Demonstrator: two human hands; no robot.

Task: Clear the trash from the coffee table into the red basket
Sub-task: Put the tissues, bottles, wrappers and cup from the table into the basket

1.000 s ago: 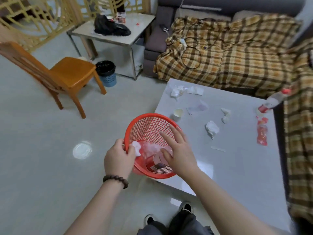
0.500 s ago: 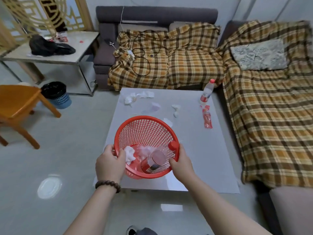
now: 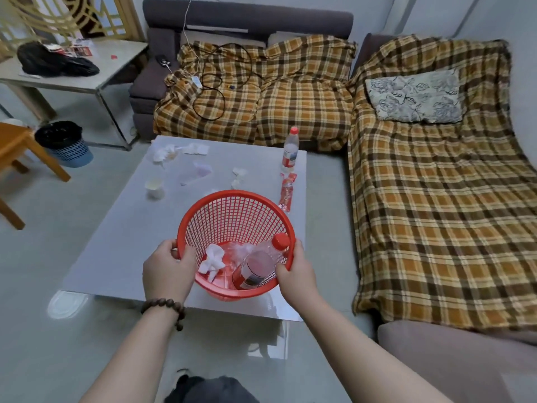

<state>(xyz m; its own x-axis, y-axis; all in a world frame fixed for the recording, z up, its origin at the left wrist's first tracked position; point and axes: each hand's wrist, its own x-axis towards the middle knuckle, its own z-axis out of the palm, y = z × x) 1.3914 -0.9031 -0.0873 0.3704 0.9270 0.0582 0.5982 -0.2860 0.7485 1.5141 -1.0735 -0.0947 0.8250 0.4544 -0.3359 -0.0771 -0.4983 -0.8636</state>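
The red basket (image 3: pixel 232 210) sits tilted toward me over the near half of the grey coffee table (image 3: pixel 116 228). My left hand (image 3: pixel 167 270) grips its left rim and my right hand (image 3: pixel 296 274) grips its right rim. Inside lie a red-capped plastic bottle (image 3: pixel 255 266) and a crumpled tissue (image 3: pixel 212 260). On the table beyond stand a paper cup (image 3: pixel 154 187), an upright bottle (image 3: pixel 290 151), a flattened bottle (image 3: pixel 286 193), crumpled tissues (image 3: pixel 164 152) and small paper scraps (image 3: pixel 239 173).
A sofa under a plaid blanket (image 3: pixel 261 91) runs behind and to the right of the table, with cables on it. A wooden chair (image 3: pixel 17 152) and a black-lined bin (image 3: pixel 64 144) stand at the left, before a side table (image 3: pixel 87 71).
My right hand came out of the basket and took hold of its right rim. The basket moved rightward over the table, and my view swung right toward the sofa.
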